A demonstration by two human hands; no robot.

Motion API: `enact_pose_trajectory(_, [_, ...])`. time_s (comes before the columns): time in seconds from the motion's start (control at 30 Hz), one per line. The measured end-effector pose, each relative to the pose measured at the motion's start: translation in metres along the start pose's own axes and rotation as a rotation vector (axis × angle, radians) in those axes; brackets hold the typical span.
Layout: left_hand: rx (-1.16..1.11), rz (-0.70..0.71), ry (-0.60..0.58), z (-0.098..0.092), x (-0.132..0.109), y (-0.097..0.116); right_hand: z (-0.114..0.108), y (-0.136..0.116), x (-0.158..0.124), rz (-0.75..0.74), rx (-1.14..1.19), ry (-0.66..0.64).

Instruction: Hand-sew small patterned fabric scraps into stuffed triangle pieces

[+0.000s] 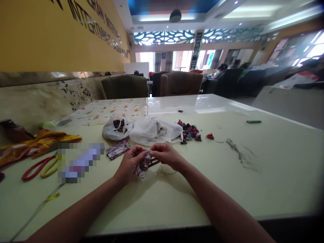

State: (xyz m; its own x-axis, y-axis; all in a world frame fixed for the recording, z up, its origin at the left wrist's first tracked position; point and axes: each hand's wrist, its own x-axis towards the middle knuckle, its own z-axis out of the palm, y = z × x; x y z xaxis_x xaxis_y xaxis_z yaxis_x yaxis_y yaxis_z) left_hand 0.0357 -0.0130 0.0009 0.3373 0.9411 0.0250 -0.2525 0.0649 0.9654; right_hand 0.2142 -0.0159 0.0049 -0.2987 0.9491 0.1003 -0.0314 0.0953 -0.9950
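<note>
My left hand [132, 161] is closed on a small piece of patterned fabric [141, 169], whitish with dark and purplish markings, which hangs below the fingers. From the other side my right hand [165, 155] pinches the fabric's upper edge, so the two hands almost meet. Below my right fingers a thin thread [168, 172] loops over the table; whether a needle is there cannot be made out. Beside my left hand lies a flat stack of similar fabric pieces [117, 149]. Past the hands sits a heap of small dark red and blue cloth pouches [188, 130].
White plastic bags [157, 131] stand behind my hands, one with dark bits inside [118, 125]. Scissors with red and yellow handles [37, 168] lie left, near orange cloth [48, 140]. Tangled threads [236, 152] and a green object [253, 122] lie right. Chairs [181, 82] stand beyond the table.
</note>
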Motion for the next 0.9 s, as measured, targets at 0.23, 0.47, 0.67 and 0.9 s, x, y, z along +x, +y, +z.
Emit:
enact_pose_trajectory(0.23, [0.083, 0.01, 0.048, -0.007, 0.002, 0.001, 0.005, 0.007, 0.003, -0.045, -0.086, 0.069])
enact_pose_trajectory(0.47, [-0.068, 0.005, 0.228, -0.013, 0.008, 0.003, 0.014, 0.008, -0.004, -0.315, -0.583, 0.223])
enact_pose_trajectory(0.67, [-0.037, -0.023, 0.218, -0.011, 0.004, -0.002, 0.035, 0.02, -0.012, -0.56, -0.889, 0.114])
enact_pose_trajectory(0.9, [-0.003, 0.056, 0.178, -0.012, 0.001, -0.004, 0.04, 0.013, -0.014, -0.366, -0.568, 0.198])
